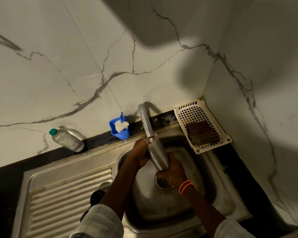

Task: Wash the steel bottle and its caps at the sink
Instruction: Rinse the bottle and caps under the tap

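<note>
Head view: both hands' fingers grip the tilted, dull-grey steel bottle (157, 156) under the tap (145, 122).

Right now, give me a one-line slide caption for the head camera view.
Both hands, left hand and right hand, hold the steel bottle under the tap over the sink.

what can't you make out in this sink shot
- Head view: the steel bottle's base is wrapped by the right hand; its mouth sits against the tap, so whether it is capped is unclear.
- Left hand: its fingers lie behind the bottle.
- Drain: partly covered by the right hand.
- Dark round object on the drainboard: partly behind the left arm, too dim to identify.
</note>
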